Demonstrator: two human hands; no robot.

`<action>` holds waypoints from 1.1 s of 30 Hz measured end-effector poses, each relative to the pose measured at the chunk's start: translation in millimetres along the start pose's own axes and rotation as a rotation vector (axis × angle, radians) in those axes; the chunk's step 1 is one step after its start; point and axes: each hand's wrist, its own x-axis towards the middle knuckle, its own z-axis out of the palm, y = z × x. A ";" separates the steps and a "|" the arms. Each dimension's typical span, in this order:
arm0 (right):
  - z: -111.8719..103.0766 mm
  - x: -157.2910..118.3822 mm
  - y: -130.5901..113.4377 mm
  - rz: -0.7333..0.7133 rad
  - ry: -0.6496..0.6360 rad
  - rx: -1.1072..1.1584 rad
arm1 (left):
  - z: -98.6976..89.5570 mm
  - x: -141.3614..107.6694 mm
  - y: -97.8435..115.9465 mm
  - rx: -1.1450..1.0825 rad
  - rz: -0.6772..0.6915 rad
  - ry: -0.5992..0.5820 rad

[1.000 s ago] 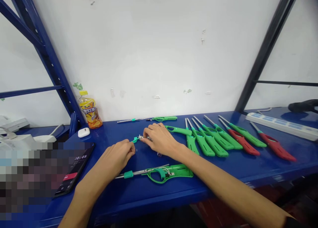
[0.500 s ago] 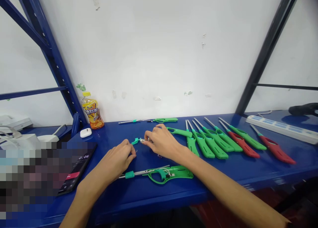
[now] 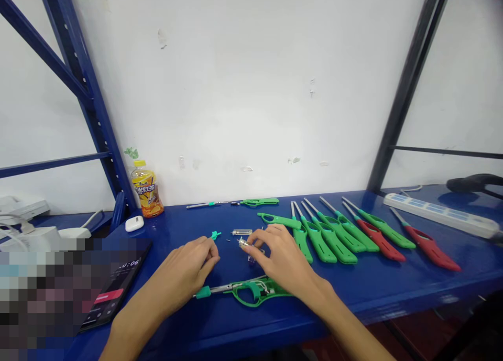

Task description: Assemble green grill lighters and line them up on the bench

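Note:
My right hand (image 3: 281,251) pinches a small clear lighter fuel tank (image 3: 243,243) with a metal end between thumb and fingers. A second clear tank (image 3: 242,232) lies just behind it, and a small purplish part (image 3: 251,259) shows under my fingers. My left hand (image 3: 190,261) is closed in a curled pinch; what it holds, if anything, is hidden. Beside its fingertips lies a small teal plastic piece (image 3: 216,235). In front of both hands is an opened green gas lighter (image 3: 257,293), with its metal tube, trigger and wires exposed; my right hand partly covers it.
A green half-shell (image 3: 280,221) and a lighter in parts (image 3: 259,201) lie behind. Several assembled green lighters (image 3: 324,243) and two red ones (image 3: 430,240) line the right. A power strip (image 3: 440,214), drink bottle (image 3: 147,190), white case (image 3: 134,223) and phone (image 3: 113,293) surround them.
My right hand has moved toward me and right, away from the teal piece, with the tank in its fingers. The second tank is now uncovered. The left hand stays curled; the view has tilted up.

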 end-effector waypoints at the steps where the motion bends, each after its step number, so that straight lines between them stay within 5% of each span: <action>1: 0.8 0.2 0.0 -0.004 0.018 0.007 | -2.3 -0.5 3.8 -0.007 -0.005 0.016; 12: -1.6 -0.8 -8.4 -0.048 0.025 0.091 | -5.9 3.8 19.4 0.050 0.099 0.183; 33: -0.3 -2.0 -9.3 -0.045 0.049 0.076 | -2.9 4.7 27.2 0.215 0.075 0.103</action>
